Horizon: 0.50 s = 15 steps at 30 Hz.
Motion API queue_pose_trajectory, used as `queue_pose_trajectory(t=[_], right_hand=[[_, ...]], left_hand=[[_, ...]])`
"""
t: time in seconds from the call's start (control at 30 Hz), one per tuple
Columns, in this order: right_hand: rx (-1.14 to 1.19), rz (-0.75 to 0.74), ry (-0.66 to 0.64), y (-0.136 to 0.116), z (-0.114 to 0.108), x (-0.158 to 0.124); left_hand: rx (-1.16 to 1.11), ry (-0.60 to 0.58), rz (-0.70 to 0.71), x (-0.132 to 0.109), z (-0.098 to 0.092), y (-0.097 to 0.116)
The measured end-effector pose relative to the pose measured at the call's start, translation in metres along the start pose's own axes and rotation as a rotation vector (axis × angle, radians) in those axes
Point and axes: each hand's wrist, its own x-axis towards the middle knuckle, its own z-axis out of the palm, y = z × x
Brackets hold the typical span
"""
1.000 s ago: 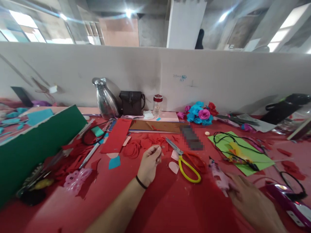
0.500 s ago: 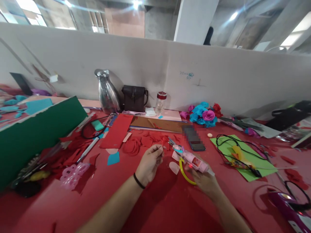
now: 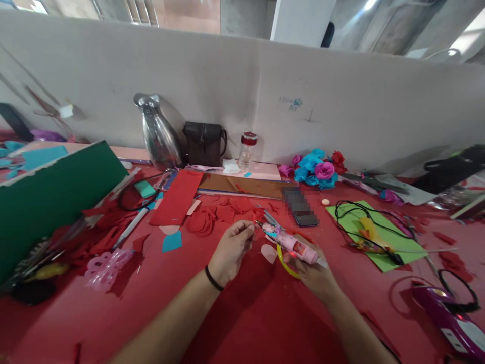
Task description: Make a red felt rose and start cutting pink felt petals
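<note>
Left hand (image 3: 232, 253): fingertips pinched, apparently on a small red scrap (image 3: 259, 218). Right hand (image 3: 315, 275): fingers wrapped around pink glue gun (image 3: 297, 247). Paper flowers (image 3: 317, 171): seemingly finished. Red petals (image 3: 200, 222): loose, unjoined.

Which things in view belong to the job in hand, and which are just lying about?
In the job, judging by the hands:
pink gun-shaped tool, held in the right hand, tip near the pinched left hand
likely the thin rounded red pieces beyond

Lying about, it seems:
shiny silver metal jug
dark boxy bag
clear jar with red lid
blue, pink and red flowers
</note>
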Motion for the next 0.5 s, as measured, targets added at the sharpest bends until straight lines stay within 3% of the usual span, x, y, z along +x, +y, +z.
queue_pose_trajectory(t=[0.13,0.5], right_hand=[[0.076,0.015,-0.003,-0.0021,0.0016,0.0005],[-0.025,0.001,-0.014,0.006,0.0017,-0.0028]], left_hand=[[0.028,-0.003,0.014,0.0005,0.0004,-0.0017],[0.093,0.002,0.064,0.0004,-0.0006,-0.0035]])
